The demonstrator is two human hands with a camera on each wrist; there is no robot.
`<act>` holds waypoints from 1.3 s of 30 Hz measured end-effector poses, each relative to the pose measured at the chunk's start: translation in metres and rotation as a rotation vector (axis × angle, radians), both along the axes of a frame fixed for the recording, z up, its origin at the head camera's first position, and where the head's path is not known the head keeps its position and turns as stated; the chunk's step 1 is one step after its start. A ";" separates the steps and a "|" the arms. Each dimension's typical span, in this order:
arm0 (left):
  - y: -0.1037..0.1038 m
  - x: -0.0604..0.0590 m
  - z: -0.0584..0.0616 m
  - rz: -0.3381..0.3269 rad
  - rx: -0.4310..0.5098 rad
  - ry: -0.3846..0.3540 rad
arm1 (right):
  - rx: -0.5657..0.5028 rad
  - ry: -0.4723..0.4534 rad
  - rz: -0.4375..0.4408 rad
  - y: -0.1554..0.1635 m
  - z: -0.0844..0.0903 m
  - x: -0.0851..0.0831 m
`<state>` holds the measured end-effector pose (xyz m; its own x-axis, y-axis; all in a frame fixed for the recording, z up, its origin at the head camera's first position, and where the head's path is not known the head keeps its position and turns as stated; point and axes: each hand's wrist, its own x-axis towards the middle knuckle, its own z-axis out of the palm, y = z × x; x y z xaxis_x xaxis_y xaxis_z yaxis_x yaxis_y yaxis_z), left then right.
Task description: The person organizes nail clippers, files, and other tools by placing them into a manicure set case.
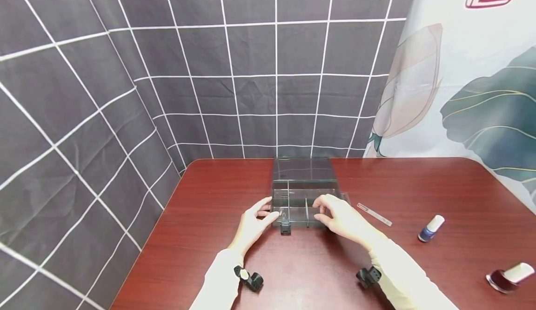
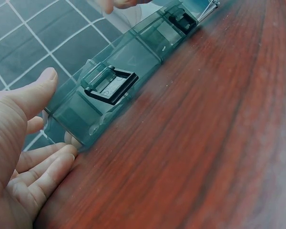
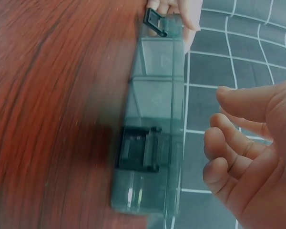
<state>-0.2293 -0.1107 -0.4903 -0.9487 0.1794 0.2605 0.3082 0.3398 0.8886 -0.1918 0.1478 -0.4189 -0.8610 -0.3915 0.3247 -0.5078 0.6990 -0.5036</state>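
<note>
A compartmented translucent grey-green plastic box [image 1: 296, 215] sits near the middle of the desk's [image 1: 209, 189] far edge, its hinged lid [image 1: 304, 169] laid open toward that edge. The person's left hand [image 1: 253, 221] is partly closed around the box's left end, thumb at the near left corner, fingertips against the side and low corner. The right hand [image 1: 343, 216] hovers over the right-hand compartments, its fingers loosely bent with a gap to the thumb, gripping nothing that I can see.

Two black latches are on the near wall; the left latch [image 2: 112, 85] juts outward. To the right of the box, a slim pale strip [image 1: 374, 214] lies slantwise. Beyond it is a blue nail polish bottle [image 1: 431, 228] with a white cap, and nearer the desk's right edge, closer to the person, a dark red nail polish bottle [image 1: 508, 277]. A dark gridded curtain [image 1: 251, 49] hangs behind the far edge.
</note>
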 end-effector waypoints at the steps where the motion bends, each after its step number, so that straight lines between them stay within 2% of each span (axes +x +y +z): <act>1: 0.000 0.000 0.000 0.000 0.002 0.000 | -0.004 0.003 0.003 0.002 0.000 0.001; 7: 0.001 -0.001 -0.003 0.005 0.003 -0.007 | -0.012 0.035 -0.006 0.014 0.001 0.008; 24: 0.001 -0.001 0.001 0.009 -0.011 -0.010 | -0.062 0.103 -0.034 0.043 -0.002 0.020; 33: 0.000 -0.001 0.001 0.008 -0.005 0.006 | -0.047 0.102 -0.072 0.058 -0.004 0.029; 39: 0.000 -0.002 0.000 0.000 -0.008 0.009 | -0.037 0.136 -0.097 0.067 -0.006 0.037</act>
<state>-0.2314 -0.1105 -0.4903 -0.9463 0.1817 0.2673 0.3160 0.3467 0.8832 -0.1552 0.2145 -0.4249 -0.8412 -0.2943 0.4536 -0.5040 0.7305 -0.4607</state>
